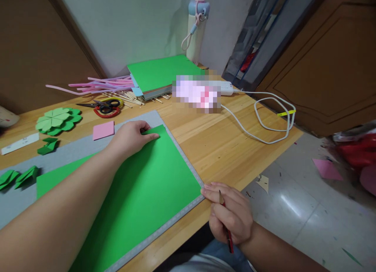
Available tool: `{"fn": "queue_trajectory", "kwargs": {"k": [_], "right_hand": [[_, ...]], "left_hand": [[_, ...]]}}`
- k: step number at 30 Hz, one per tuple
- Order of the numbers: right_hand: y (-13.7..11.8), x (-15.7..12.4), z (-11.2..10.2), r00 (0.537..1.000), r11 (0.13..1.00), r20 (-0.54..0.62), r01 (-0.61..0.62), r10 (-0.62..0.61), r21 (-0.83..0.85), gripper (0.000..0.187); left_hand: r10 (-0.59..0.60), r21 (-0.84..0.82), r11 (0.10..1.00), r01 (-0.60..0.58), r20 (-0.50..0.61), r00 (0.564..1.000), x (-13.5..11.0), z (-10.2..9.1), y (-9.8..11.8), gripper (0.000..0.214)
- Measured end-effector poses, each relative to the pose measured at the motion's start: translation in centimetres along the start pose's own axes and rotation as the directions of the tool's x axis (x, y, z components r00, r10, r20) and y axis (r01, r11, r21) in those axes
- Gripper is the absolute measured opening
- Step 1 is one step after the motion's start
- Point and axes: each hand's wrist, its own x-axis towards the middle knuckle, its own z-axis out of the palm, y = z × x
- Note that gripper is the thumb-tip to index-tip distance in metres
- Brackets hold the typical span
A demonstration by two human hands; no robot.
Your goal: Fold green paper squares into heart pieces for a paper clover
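A large sheet of green paper (152, 178) lies over a grey cutting mat (147, 119), close to the mat's right corner. My left hand (133, 137) grips the far edge of the sheet, thumb on top and fingers curled behind it. At the sheet's near right corner, the fingertips of my right hand (230, 213) touch the paper and mat edge. A red and black pencil (226, 225) is held in that hand, its sharpened tip pointing up. Folded green paper pieces (28, 177) and a pink square of paper (103, 130) lie on the left.
Scissors (107, 107), thin wooden sticks (129, 99), pink pipe cleaners (102, 84) and a green-topped paper stack (164, 72) sit along the back. A bottle (196, 33) stands by the wall. A white cable (264, 141) loops near the right table edge. Paper flower shapes (58, 120) are at left.
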Motion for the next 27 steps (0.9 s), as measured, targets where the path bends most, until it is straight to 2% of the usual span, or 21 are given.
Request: {"fn": "queue_trajectory", "kwargs": {"k": [27], "right_hand": [[-0.07,0.03,0.02,1.000,1.000,-0.003,-0.011,0.011,0.002,0.022]], "left_hand": [[0.004,0.006,1.000,-0.004,0.002,1.000,-0.08,-0.04,0.11,0.035]]}}
